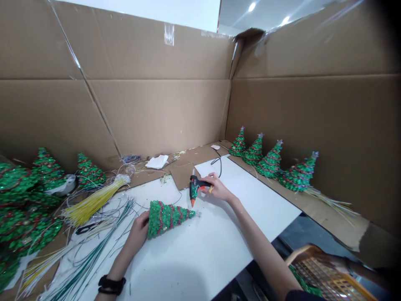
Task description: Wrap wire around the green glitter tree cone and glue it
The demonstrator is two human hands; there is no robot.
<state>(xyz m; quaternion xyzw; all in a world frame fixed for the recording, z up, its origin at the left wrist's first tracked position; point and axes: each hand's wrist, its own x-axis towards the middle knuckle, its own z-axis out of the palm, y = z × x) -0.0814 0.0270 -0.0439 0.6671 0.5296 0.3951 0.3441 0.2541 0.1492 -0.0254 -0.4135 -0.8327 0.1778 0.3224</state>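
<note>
My left hand (139,229) grips the base of a small green Christmas tree (169,217) with red garland, which lies on its side above the white board (200,259). Its tip, with a pale star-like piece, points right. My right hand (217,188) is closed around the handle of a black and green glue gun (194,189). The orange nozzle points down, just above and beside the tree's tip; whether they touch I cannot tell. A thin light-brown piece, maybe a stick, shows by my right fingers.
Finished-looking trees (271,161) with stars line the right wall; more trees (90,171) crowd the left. Yellow strands (94,202), green strands (100,251) and scissors (86,228) lie at left. Cardboard walls (163,104) enclose the table. A woven chair (332,271) stands lower right.
</note>
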